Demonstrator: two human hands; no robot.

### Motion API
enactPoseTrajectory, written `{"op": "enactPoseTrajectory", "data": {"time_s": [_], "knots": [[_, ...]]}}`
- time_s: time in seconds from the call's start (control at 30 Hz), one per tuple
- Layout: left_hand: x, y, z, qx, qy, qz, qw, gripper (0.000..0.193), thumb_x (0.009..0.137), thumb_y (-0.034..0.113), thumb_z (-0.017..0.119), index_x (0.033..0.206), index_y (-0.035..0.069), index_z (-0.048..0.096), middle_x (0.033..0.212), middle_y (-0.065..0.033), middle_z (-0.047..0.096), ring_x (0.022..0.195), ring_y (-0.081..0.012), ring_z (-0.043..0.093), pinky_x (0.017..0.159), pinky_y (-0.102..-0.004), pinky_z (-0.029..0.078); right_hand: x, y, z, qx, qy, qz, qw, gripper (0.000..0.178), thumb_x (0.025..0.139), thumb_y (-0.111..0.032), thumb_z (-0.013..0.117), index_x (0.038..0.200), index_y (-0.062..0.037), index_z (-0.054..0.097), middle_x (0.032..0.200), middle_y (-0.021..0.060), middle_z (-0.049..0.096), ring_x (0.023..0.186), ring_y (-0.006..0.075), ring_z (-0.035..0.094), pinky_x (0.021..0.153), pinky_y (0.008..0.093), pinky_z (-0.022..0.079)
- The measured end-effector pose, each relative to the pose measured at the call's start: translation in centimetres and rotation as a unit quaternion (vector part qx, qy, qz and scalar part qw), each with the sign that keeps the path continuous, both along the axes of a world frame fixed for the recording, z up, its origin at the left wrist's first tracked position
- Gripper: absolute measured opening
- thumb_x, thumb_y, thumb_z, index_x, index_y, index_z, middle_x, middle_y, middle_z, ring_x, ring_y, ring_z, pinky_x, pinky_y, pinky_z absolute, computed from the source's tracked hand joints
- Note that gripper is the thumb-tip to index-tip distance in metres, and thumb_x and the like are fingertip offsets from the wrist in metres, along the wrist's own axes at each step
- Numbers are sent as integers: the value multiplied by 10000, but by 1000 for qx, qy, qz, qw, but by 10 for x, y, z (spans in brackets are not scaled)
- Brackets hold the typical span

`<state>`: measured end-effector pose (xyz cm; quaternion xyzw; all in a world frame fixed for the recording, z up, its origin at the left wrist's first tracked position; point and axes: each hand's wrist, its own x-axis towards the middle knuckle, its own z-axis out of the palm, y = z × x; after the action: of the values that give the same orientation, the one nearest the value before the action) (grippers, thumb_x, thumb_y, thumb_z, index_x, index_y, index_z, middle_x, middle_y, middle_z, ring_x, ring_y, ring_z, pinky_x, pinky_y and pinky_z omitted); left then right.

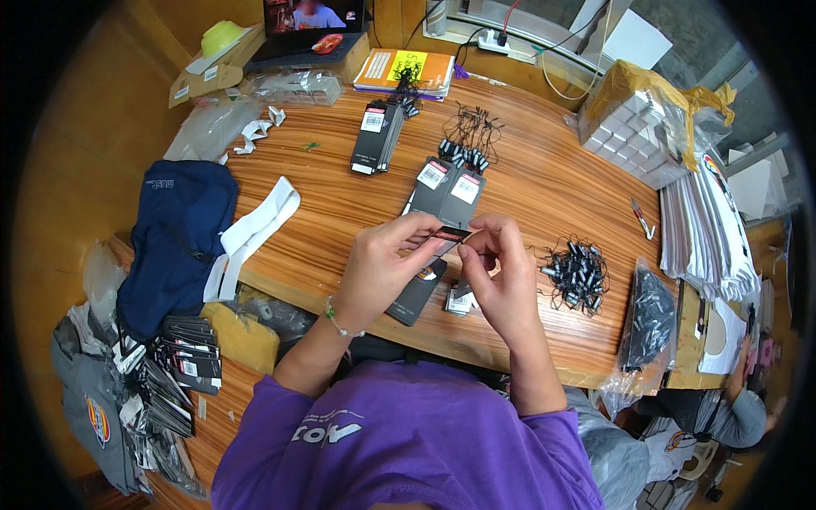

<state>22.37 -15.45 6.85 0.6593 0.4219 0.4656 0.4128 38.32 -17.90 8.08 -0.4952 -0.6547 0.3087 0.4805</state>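
Note:
In front of my chest, my left hand is closed on a black hang tag, held by its left side between thumb and fingers. My right hand pinches at the tag's right end; what lies between those fingertips is too small to make out. Below the hands are a dark tag with a round logo and a small stack of labelled tags, partly hidden by my right hand. Just beyond lie two piles of dark tags with white stickers, their black strings spread out behind.
Right of my hands is a heap of black string loops. A bundled tag stack lies farther back. At the right are a bag of black strings, folded white sheets, a box and a cutter. A navy bag hangs left.

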Motion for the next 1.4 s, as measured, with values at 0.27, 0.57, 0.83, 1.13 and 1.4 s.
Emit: {"op": "enactPoseTrajectory", "data": {"time_s": [0.27,0.57,0.83,1.13,1.4], "knots": [[9,-2,9,34,38,-25,998,185,771,15,662,954,-7,650,871,-90,667,764,-123,640,626,-228,520,6,-1,-6,-10,50,-30,998,270,816,31,569,1043,-20,432,714,57,581,597,73,513,527,214,413],[12,-1,11,59,51,-45,996,154,785,5,635,937,-3,650,882,-99,655,746,-162,637,611,-257,513,4,4,-19,-16,214,-13,977,220,846,24,555,1044,-8,463,771,46,593,679,68,547,593,185,428],[12,11,9,364,202,-11,909,205,659,59,656,859,100,673,854,-14,615,872,-192,575,756,-343,444,23,13,-23,-172,350,75,918,137,876,-57,553,996,8,563,830,61,621,751,95,593,692,200,460],[10,17,13,431,266,-62,860,135,685,131,614,813,142,659,846,39,598,900,-149,570,800,-379,427,16,11,-33,-174,363,42,914,74,891,-114,536,845,-57,529,858,-14,474,800,75,436,744,215,367],[-2,26,-5,353,246,-116,895,85,690,127,640,775,120,647,824,38,632,859,-154,594,771,-330,430,34,23,-19,-93,486,112,861,95,942,-158,444,937,-64,447,760,86,551,709,168,556,701,303,457]]}}
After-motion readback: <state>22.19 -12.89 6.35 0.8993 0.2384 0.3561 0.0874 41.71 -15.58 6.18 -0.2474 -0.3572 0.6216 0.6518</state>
